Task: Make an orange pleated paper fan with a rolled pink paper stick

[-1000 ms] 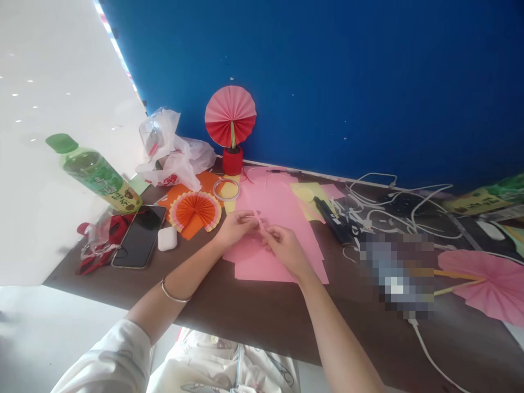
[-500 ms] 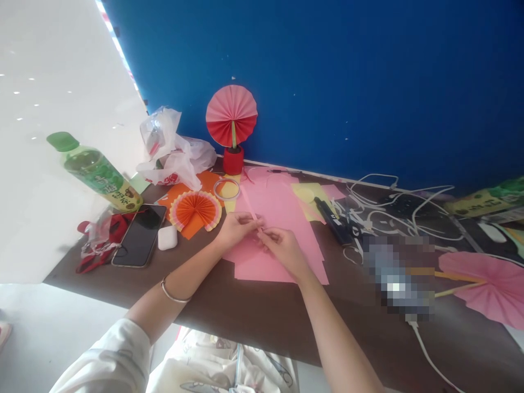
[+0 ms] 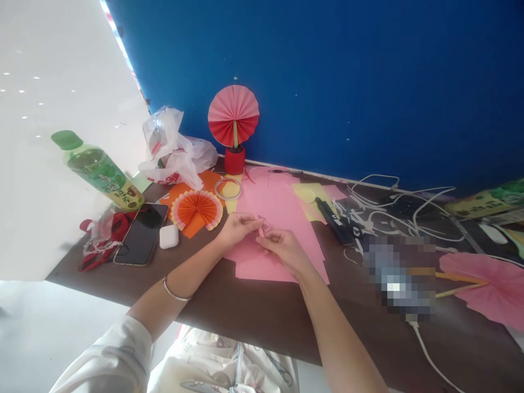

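Note:
Both hands meet over the pink paper sheets (image 3: 278, 267) in the middle of the table. Between their fingertips is a narrow folded strip of pink paper (image 3: 261, 231). My left hand (image 3: 237, 229) pinches its upper part with thumb and forefinger. Lower down and to the right, my right hand (image 3: 284, 248) is closed on the same strip, its fingers curled. How the strip is folded is hard to make out against the matching pink below. An orange pleated paper fan (image 3: 197, 208) with a yellow and pink border lies left of my hands.
A pink and red paper rosette (image 3: 233, 109) stands in a small red pot (image 3: 234, 160) by the blue wall. Leftward are a tape roll (image 3: 228, 189), earphone case (image 3: 169, 237), phone (image 3: 141, 234) and tea bottle (image 3: 102, 174). White cables (image 3: 388, 218) and a pink fan (image 3: 499, 289) lie right.
The strip's long end, which stretched up past my left fingers, no longer shows there. My fingertips have shifted slightly along the strip, and the whole view has moved a little.

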Available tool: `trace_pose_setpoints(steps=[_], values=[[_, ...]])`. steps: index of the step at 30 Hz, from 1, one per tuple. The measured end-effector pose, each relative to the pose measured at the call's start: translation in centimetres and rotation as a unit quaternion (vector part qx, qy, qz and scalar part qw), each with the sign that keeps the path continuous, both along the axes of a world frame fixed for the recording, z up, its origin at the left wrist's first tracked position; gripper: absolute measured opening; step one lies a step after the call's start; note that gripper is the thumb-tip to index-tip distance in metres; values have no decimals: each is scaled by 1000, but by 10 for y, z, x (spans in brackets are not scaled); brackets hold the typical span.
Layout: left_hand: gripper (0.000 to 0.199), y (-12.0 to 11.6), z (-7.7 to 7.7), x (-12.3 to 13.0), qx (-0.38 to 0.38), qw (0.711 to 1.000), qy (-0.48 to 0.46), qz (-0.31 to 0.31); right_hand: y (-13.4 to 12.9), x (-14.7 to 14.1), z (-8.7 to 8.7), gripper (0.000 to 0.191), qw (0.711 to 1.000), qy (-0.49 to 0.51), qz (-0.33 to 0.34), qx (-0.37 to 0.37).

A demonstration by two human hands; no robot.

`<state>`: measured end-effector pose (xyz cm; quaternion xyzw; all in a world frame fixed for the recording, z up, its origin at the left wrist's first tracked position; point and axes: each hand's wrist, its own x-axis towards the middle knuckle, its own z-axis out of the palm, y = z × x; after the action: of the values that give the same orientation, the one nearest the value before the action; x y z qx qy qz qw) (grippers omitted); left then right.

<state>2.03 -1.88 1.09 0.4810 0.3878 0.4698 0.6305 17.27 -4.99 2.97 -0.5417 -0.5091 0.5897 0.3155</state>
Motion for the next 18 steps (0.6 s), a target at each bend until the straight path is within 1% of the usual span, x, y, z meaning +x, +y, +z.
trace_pose_setpoints(steps=[3,5,10,12,15,18], values=[[35,-1,1,0,-17,1000,-1,-9,0,1,0,33,1000,13,0,-3],[38,-1,1,0,-27,1000,-1,-4,0,1,0,32,999,35,4,-9],[39,-1,-1,2,-15,1000,-14,19,1,-2,1,32,993,106,9,-41],[41,0,-2,3,-39,998,-44,21,1,-3,1,32,990,130,-1,-62],[51,3,-2,2,-74,994,-74,28,2,-3,2,30,984,152,-12,-89],[48,5,-2,0,-69,995,-41,53,2,-2,2,31,984,153,-7,-95]])
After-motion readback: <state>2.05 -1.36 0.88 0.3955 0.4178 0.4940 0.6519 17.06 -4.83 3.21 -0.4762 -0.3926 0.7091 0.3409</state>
